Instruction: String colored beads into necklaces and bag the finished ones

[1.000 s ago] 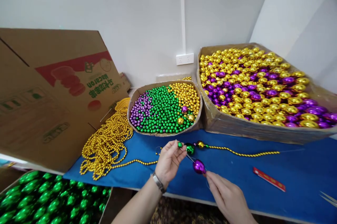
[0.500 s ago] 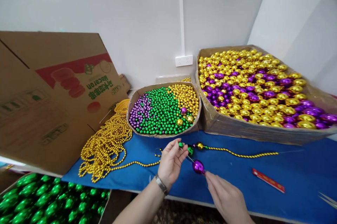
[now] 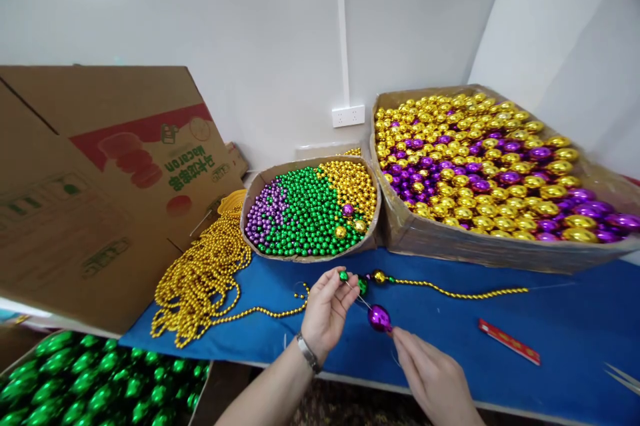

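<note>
My left hand (image 3: 326, 313), with a metal band at its wrist, pinches a small green bead (image 3: 343, 276) between thumb and finger. A thin needle or thread (image 3: 357, 294) runs from there to a large shiny purple bead (image 3: 379, 318). The fingertips of my right hand (image 3: 430, 366) are closed at that bead's lower right end; what small part they grip is partly hidden. Just behind my left fingers lie a larger green bead (image 3: 363, 285) and a gold bead (image 3: 379, 277), in line with a gold bead strand (image 3: 450, 293) on the blue cloth.
Behind my hands stands a carton tray (image 3: 300, 255) of small purple, green and gold beads. A big box (image 3: 450, 243) of gold and purple beads is at right. Gold bead strands (image 3: 200, 279) pile at left beside a cardboard box (image 3: 115, 213). A red strip (image 3: 509, 341) lies at right.
The purple bead and my right fingertips have shifted very slightly to the right. A thin loop of thread now shows below my right fingertips. Both grips stay the same.
</note>
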Available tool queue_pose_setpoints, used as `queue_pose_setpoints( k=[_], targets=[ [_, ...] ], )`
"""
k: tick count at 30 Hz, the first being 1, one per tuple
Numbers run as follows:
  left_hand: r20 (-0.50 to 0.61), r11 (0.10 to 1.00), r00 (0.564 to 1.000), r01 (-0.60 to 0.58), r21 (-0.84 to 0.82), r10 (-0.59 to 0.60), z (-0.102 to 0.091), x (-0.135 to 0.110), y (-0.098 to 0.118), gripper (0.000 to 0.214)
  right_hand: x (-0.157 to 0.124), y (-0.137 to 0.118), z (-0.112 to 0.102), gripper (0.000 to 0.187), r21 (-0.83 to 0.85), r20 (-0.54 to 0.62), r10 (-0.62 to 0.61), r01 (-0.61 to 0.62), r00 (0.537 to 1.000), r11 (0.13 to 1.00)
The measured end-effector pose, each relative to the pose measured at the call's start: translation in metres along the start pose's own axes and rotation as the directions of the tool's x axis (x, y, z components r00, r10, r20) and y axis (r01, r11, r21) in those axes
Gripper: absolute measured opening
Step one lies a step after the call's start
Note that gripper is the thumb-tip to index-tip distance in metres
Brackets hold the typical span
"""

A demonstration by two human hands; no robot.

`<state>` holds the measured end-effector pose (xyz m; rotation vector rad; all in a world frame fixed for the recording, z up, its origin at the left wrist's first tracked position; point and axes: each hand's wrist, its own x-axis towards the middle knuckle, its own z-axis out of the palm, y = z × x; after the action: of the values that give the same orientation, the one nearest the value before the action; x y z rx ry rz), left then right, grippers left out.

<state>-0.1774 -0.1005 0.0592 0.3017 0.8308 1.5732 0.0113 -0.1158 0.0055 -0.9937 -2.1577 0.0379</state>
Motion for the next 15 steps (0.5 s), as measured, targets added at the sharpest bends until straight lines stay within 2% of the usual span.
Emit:
queue_pose_setpoints(
  k=[4, 6, 8, 10, 12, 13, 15],
  targets=[
    [0.079, 0.992, 0.995, -0.063, 0.108, 0.055, 0.005, -0.007, -0.001, 0.023, 0.000, 0.001, 0.000, 0.037, 0.013, -0.012, 0.009, -0.009, 1.000, 1.000],
    [0.157, 0.971, 0.986, -0.088, 0.222, 0.054, 0.006, -0.005, 0.002, 0.027, 0.000, 0.002, 0.000, 0.036, 0.013, -0.038, 0.016, -0.016, 0.999, 1.000],
    [0.217, 0.914, 0.971, -0.174, 0.367, 0.098, 0.008, 0.007, 0.010, 0.031, -0.001, 0.004, -0.001, 0.036, 0.012, -0.064, 0.025, -0.025, 0.998, 1.000],
    [0.258, 0.784, 0.940, -0.331, 0.525, 0.224, 0.009, 0.030, 0.022, 0.032, -0.002, 0.006, -0.002, 0.036, 0.013, -0.070, 0.032, -0.031, 0.997, 0.999],
    [0.303, 0.599, 0.893, -0.449, 0.663, 0.334, 0.012, 0.059, 0.035, 0.033, -0.003, 0.010, -0.003, 0.035, 0.014, -0.068, 0.042, -0.041, 0.997, 0.999],
    [0.318, 0.527, 0.882, -0.465, 0.711, 0.349, 0.014, 0.074, 0.041, 0.036, -0.004, 0.011, -0.003, 0.035, 0.014, -0.069, 0.044, -0.043, 0.997, 0.999],
    [0.326, 0.461, 0.881, -0.460, 0.759, 0.343, 0.019, 0.099, 0.049, 0.040, -0.004, 0.013, -0.003, 0.035, 0.011, -0.078, 0.041, -0.040, 0.996, 0.999]
  ],
)
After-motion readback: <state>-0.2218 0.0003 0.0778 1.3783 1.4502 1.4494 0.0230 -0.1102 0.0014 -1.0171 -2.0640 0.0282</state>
